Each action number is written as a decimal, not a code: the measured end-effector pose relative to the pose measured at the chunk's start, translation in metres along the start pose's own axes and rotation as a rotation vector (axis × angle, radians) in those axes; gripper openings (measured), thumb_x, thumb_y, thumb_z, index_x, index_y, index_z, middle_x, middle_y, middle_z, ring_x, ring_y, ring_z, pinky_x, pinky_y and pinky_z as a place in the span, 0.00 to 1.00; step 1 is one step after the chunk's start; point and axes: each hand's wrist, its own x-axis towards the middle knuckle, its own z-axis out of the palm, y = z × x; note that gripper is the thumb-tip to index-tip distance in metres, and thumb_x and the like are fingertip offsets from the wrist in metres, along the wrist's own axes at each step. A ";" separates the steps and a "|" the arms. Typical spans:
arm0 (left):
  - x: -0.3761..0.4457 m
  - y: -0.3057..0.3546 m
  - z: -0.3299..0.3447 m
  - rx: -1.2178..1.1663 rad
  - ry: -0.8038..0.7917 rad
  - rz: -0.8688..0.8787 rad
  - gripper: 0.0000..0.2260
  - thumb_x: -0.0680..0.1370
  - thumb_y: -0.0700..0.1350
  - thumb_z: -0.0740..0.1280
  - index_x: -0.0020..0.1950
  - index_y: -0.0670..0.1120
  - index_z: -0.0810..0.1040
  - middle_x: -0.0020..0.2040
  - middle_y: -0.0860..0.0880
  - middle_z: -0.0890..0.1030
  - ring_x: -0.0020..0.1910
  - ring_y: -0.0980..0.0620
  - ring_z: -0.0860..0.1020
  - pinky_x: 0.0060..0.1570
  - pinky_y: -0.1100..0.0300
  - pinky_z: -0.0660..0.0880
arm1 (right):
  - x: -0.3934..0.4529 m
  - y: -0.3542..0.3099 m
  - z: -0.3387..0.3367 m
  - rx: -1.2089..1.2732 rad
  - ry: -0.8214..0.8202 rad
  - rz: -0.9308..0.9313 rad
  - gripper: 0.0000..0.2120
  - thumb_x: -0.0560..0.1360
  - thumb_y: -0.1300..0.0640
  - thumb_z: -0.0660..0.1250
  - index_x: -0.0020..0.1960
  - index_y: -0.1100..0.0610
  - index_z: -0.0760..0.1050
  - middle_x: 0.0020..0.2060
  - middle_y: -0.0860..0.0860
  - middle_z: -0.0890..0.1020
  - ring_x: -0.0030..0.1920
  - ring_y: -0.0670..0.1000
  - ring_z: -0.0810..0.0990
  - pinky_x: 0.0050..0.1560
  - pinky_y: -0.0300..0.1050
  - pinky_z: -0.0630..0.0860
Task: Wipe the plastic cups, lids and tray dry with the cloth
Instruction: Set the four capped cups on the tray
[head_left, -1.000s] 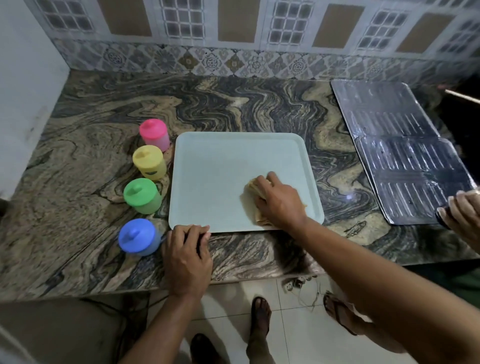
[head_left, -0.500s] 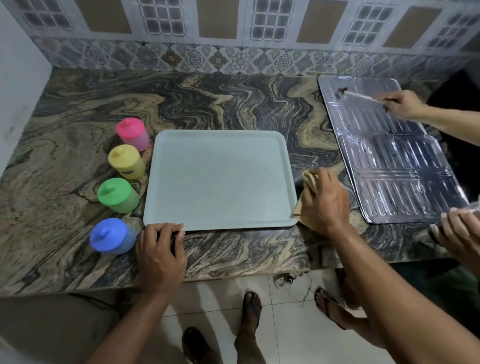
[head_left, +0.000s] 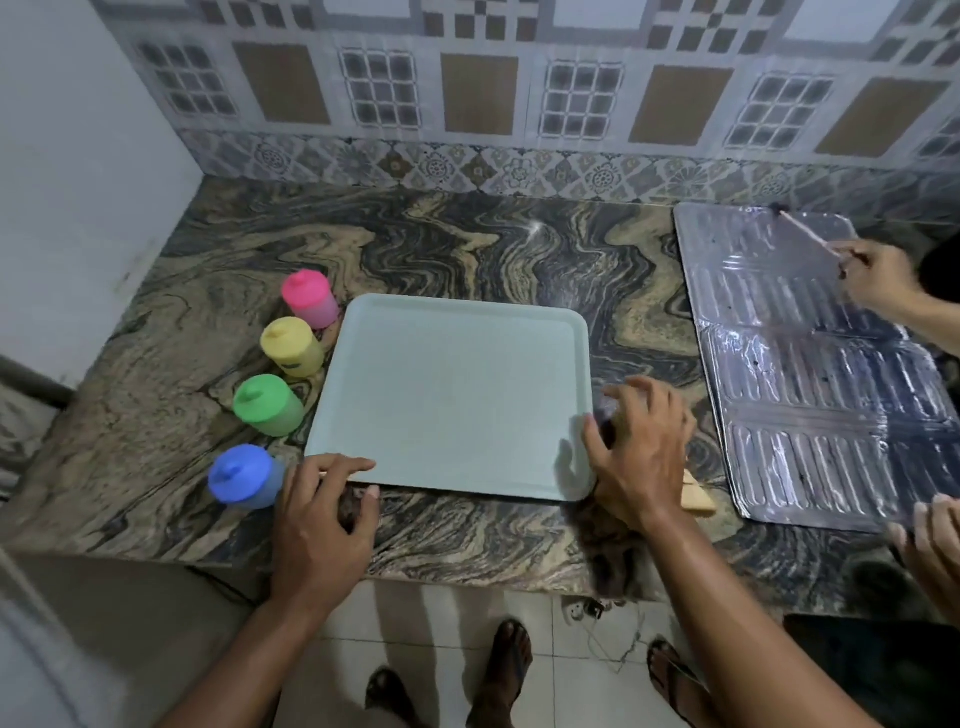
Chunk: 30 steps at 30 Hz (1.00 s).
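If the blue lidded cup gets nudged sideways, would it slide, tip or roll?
The blue lidded cup stands upright on the polished stone counter, so it would probably slide first. It looks like light plastic, taller than it is wide, so a high push might tip it. Once down, its round body would likely roll.

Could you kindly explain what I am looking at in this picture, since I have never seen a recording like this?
There is no machine: a person wears a camera on the head, looking down at their own hands. On the swirled stone counter lies a pale rectangular plastic tray. Beside its left edge stand four lidded plastic cups: pink, yellow, green, blue. The left hand rests on the tray's near edge. The right hand is spread at its right corner, over a tan cloth, gripping nothing I can see. Another person's hands work over a shiny foil sheet.
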 end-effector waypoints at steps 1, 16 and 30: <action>0.001 0.004 -0.007 0.008 0.036 -0.005 0.12 0.78 0.48 0.66 0.59 0.48 0.82 0.54 0.50 0.74 0.54 0.44 0.76 0.56 0.44 0.75 | -0.001 -0.013 0.003 0.027 -0.006 -0.034 0.16 0.75 0.46 0.70 0.59 0.53 0.81 0.60 0.54 0.79 0.63 0.58 0.74 0.64 0.59 0.67; 0.003 -0.088 -0.080 0.191 0.047 -0.284 0.38 0.64 0.53 0.83 0.72 0.50 0.76 0.62 0.47 0.72 0.59 0.41 0.78 0.56 0.44 0.79 | -0.007 -0.292 0.099 0.336 -0.485 -0.577 0.34 0.71 0.51 0.75 0.76 0.53 0.73 0.60 0.59 0.78 0.56 0.66 0.76 0.50 0.60 0.77; 0.028 -0.100 -0.089 -0.038 -0.038 -0.233 0.27 0.67 0.56 0.79 0.65 0.55 0.78 0.57 0.56 0.80 0.54 0.50 0.81 0.48 0.51 0.80 | -0.013 -0.303 0.126 0.416 -0.420 -0.405 0.25 0.75 0.48 0.76 0.70 0.52 0.76 0.60 0.55 0.79 0.59 0.61 0.79 0.50 0.57 0.80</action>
